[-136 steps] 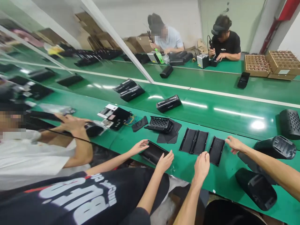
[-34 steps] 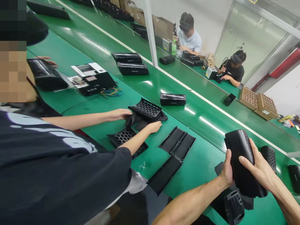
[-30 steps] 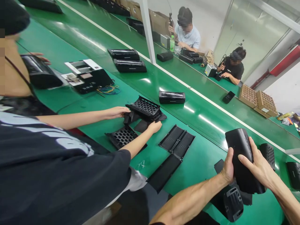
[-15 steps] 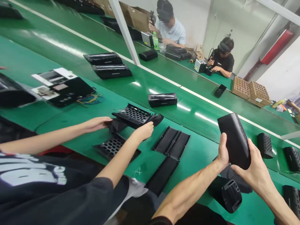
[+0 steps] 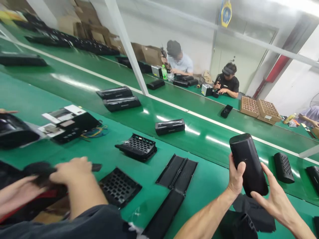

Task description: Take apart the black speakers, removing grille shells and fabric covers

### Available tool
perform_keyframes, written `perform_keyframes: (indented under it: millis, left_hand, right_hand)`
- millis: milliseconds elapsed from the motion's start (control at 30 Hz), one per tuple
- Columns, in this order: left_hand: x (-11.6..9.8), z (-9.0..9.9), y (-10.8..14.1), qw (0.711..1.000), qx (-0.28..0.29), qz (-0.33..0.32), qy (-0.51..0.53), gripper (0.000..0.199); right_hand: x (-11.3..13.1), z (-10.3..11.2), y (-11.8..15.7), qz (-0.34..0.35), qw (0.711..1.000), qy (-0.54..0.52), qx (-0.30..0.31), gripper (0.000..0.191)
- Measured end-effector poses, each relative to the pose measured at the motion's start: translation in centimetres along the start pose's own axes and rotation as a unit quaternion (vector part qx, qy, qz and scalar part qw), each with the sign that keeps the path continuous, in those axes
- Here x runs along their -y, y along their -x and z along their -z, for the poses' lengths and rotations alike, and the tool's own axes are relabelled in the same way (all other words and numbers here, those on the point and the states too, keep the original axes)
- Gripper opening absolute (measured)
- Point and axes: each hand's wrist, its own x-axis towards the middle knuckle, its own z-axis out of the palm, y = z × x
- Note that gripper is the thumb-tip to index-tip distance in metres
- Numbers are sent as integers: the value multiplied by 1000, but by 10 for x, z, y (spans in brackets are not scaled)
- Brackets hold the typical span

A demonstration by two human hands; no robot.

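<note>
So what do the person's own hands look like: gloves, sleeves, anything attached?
Left hand and right hand are bare: no gloves, watch, wristband, cables or markings visible. Forearms are bare too; no sleeve shows in frame.

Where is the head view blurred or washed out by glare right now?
In the head view, the co-worker's hands at lower left are motion-blurred; the green conveyor belt shows long white glare streaks; the black cylindrical housing between the person's left hand and right hand looks sharp.
</note>
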Motion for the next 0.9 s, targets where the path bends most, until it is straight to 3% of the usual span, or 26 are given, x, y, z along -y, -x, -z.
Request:
perform_keyframes:
  millis: [33,67,100,167,233,267,300,333,367,400,500,567,633,733,900]
  left_hand:
    - [-5,8,-4,993,13,-75,-85,99]
    - [-11,16,-8,968,36,-166,-185,101]
    - [-16,23,-12,918,71,-264,-286,102]
    - [-25,34,-19,777,156,-425,-438,96]
    - [-32,38,-21,660,220,-503,-512,86]
    - [-35,39,-20,629,241,-511,-533,81]
    - [-38,40,-18,616,258,-503,-549,78]
    - [-43,42,-16,619,272,-480,-559,77]
    - [-48,45,-14,639,275,-443,-565,80]
    - [-53,51,-11,678,263,-390,-565,84]
    - [-68,73,-5,850,173,-137,-478,100]
    - [-70,86,1,924,145,24,-354,104]
    - [-67,92,9,949,147,92,-263,106]
    - [-59,90,24,956,129,83,-249,102]
    - [-58,83,38,949,112,59,-290,93]
  right_hand:
    - [-2,10,-3,-21,999,-27,8,89]
    - [-3,21,-6,-44,997,-66,9,87]
    - [-2,30,-9,-61,992,-109,7,86]
    - [3,41,-13,-74,983,-166,5,90]
    - [7,38,-16,-75,985,-153,-5,95]
    - [7,33,-16,-81,987,-139,-19,94]
    - [5,26,-14,-91,986,-136,-33,91]
    - [1,19,-10,-101,983,-150,-43,87]
    - [-4,13,-3,-107,977,-178,-46,85]
    - [-11,8,5,-107,971,-209,-40,83]
    - [-35,2,32,-72,963,-258,-33,82]
    - [-48,0,45,-37,966,-251,-43,81]
    - [-54,-2,52,-24,969,-244,-34,89]
    - [-56,-10,57,-52,965,-258,-10,104]
    - [-62,-25,64,-87,952,-290,-48,78]
